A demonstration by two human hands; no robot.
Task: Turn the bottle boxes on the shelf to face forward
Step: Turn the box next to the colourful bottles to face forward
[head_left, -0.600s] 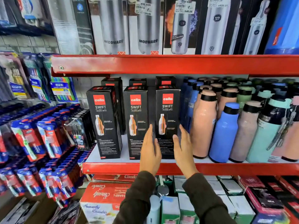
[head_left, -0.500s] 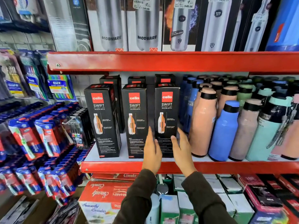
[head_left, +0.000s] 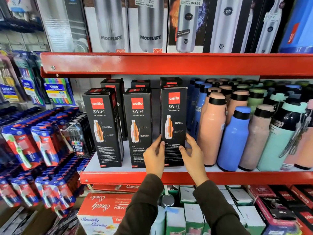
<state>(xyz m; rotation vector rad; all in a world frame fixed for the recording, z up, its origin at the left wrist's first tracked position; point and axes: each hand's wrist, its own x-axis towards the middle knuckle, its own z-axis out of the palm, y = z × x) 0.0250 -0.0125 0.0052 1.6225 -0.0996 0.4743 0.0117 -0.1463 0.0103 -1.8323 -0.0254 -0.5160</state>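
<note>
Three tall black "cello SWIFT" bottle boxes stand in a front row on the red shelf (head_left: 118, 178). The left box (head_left: 103, 128) and the middle box (head_left: 138, 126) are turned slightly, each showing a side face. The right box (head_left: 174, 119) shows its front squarely. My left hand (head_left: 155, 156) grips its lower left edge and my right hand (head_left: 193, 153) grips its lower right edge, thumbs on the front face. More black boxes (head_left: 171, 81) stand behind the row, mostly hidden.
Pink, blue and mint bottles (head_left: 233, 138) crowd the shelf right of the boxes. Steel-bottle cartons (head_left: 149, 24) fill the shelf above. Toothbrush packs (head_left: 39, 143) hang at the left. Combo boxes (head_left: 105, 209) and small cartons sit on the level below.
Both hands went from hovering in front of the right box to clasping its lower sides. The box now stands slightly higher and squarer to me.
</note>
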